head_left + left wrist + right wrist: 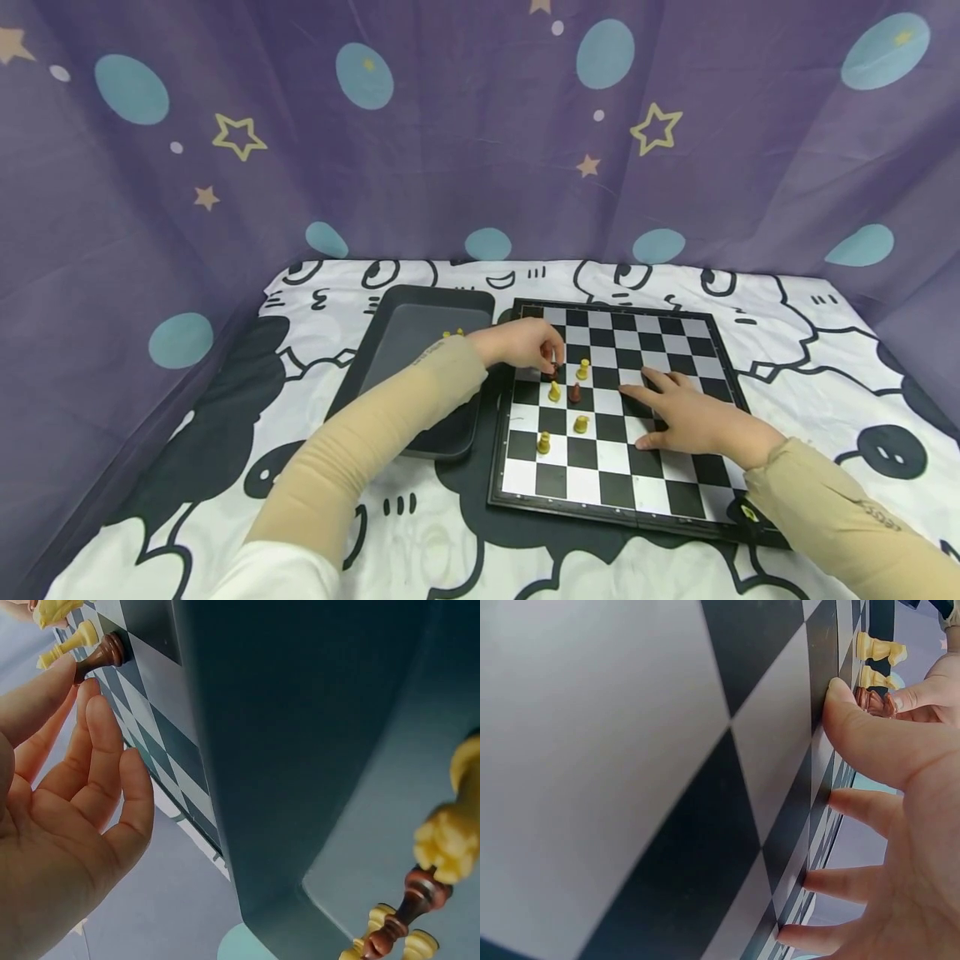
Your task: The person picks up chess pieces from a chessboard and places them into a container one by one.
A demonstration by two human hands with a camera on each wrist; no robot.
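My left hand (523, 342) pinches a dark brown chess piece (103, 656) by its top between thumb and fingers, its base at the left part of the chessboard (609, 457). My right hand (693, 417) lies over the board's right half, fingers spread, fingertips touching the squares, holding nothing. Close to the left hand stand a yellow chess piece (583, 369), a yellow pawn (554, 391) and another brown piece (575, 392). Nearer the front are a yellow knight (581, 424) and a yellow rook (543, 442).
Left of the board sits a dark grey tray (384, 321), partly beneath the left forearm. Yellow pieces (446, 844) and a brown piece (409, 907) lie inside it. A cartoon-print cloth (420, 533) covers the table, with a purple curtain (480, 167) behind.
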